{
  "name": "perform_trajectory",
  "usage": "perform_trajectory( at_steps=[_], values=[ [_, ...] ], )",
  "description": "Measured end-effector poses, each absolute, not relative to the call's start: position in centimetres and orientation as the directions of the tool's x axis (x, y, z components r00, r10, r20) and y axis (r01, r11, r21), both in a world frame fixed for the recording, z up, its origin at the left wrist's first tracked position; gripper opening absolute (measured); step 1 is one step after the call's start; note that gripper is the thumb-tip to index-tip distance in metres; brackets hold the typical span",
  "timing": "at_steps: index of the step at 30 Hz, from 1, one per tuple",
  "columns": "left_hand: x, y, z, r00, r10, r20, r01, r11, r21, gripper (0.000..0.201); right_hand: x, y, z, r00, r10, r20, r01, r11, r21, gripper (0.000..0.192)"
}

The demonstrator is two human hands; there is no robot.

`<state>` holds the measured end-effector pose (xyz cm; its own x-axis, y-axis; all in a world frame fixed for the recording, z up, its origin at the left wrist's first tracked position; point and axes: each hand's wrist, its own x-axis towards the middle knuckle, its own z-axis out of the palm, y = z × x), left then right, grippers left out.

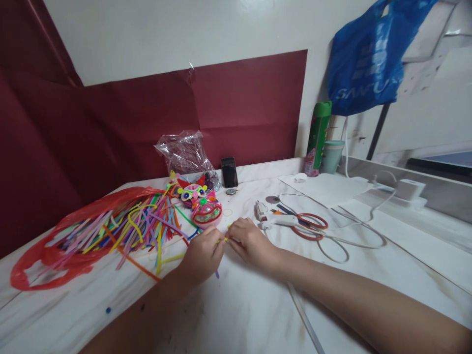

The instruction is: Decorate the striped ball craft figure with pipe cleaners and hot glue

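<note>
My left hand [204,255] and my right hand [248,242] meet over the white marbled table [258,305], both pinching a thin yellow pipe cleaner [223,240] between their fingertips. Just beyond them lies a colourful pipe-cleaner figure with googly eyes [201,202]. To the left, a heap of loose multicoloured pipe cleaners [136,226] spills from a red plastic bag [55,250].
A white glue gun [275,220] and red-handled scissors [311,226] lie right of my hands, with a white cable [354,231] looping past. A phone [229,172] and clear plastic bag [184,153] stand at the back. A green can [317,137], cup [332,156] and blue bag [368,59] are far right.
</note>
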<state>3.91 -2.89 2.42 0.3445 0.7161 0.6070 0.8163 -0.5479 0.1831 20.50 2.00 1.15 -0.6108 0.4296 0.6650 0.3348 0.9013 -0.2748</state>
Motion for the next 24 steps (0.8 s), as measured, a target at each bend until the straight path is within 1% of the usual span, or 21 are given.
perform_trajectory(
  at_steps=[2, 3, 4, 5, 6, 8, 11, 13, 15, 18, 20, 22, 24],
  values=[
    [3.7, -2.9, 2.3, 0.431, 0.702, 0.566, 0.806, -0.582, 0.108, 0.02, 20.6, 2.0, 1.0, -0.668, 0.389, 0.635, 0.355, 0.916, -0.187, 0.013],
    [3.7, -2.8, 2.2, 0.457, 0.701, 0.547, 0.799, -0.594, 0.093, 0.02, 20.6, 1.9, 1.0, -0.681, 0.38, 0.626, 0.353, 0.919, -0.174, 0.014],
    [3.6, -2.8, 2.2, 0.463, 0.706, 0.536, 0.795, -0.599, 0.102, 0.02, 20.6, 1.9, 1.0, -0.679, 0.383, 0.626, 0.345, 0.919, -0.188, 0.015],
    [3.5, -2.7, 2.3, 0.442, 0.719, 0.537, 0.793, -0.593, 0.141, 0.019, 20.5, 1.8, 1.1, -0.661, 0.397, 0.637, 0.332, 0.916, -0.226, 0.015],
    [3.5, -2.6, 2.4, 0.395, 0.74, 0.544, 0.789, -0.577, 0.211, 0.018, 20.5, 1.7, 1.2, -0.628, 0.421, 0.654, 0.312, 0.907, -0.283, 0.016],
    [3.6, -2.6, 2.7, 0.262, 0.793, 0.55, 0.749, -0.527, 0.402, 0.014, 20.4, 1.5, 1.6, -0.545, 0.495, 0.677, 0.253, 0.867, -0.43, 0.017],
    [4.0, -2.6, 3.2, 0.093, 0.866, 0.491, 0.592, -0.445, 0.672, 0.012, 20.3, 1.1, 2.1, -0.453, 0.622, 0.638, 0.141, 0.757, -0.638, 0.018],
    [4.4, -2.8, 3.4, 0.03, 0.9, 0.435, 0.486, -0.393, 0.781, 0.012, 20.2, 1.0, 2.2, -0.429, 0.696, 0.576, 0.093, 0.668, -0.738, 0.017],
    [4.8, -3.0, 3.3, -0.019, 0.914, 0.406, 0.42, -0.362, 0.832, 0.012, 20.0, 0.9, 2.0, -0.417, 0.752, 0.511, 0.064, 0.584, -0.809, 0.015],
    [5.3, -3.2, 2.9, -0.095, 0.895, 0.435, 0.389, -0.369, 0.844, 0.013, 19.8, 1.0, 1.4, -0.39, 0.809, 0.44, 0.011, 0.481, -0.876, 0.015],
    [5.3, -3.3, 2.7, -0.114, 0.874, 0.472, 0.431, -0.385, 0.816, 0.013, 19.6, 1.2, 0.9, -0.372, 0.828, 0.418, -0.022, 0.443, -0.896, 0.016],
    [5.1, -3.2, 2.6, -0.082, 0.855, 0.512, 0.525, -0.399, 0.751, 0.011, 19.5, 1.4, 0.6, -0.386, 0.823, 0.417, -0.016, 0.446, -0.895, 0.015],
    [4.7, -3.0, 2.6, -0.007, 0.827, 0.563, 0.64, -0.428, 0.638, 0.01, 19.5, 1.6, 0.6, -0.424, 0.784, 0.454, 0.039, 0.517, -0.855, 0.01]
  ],
)
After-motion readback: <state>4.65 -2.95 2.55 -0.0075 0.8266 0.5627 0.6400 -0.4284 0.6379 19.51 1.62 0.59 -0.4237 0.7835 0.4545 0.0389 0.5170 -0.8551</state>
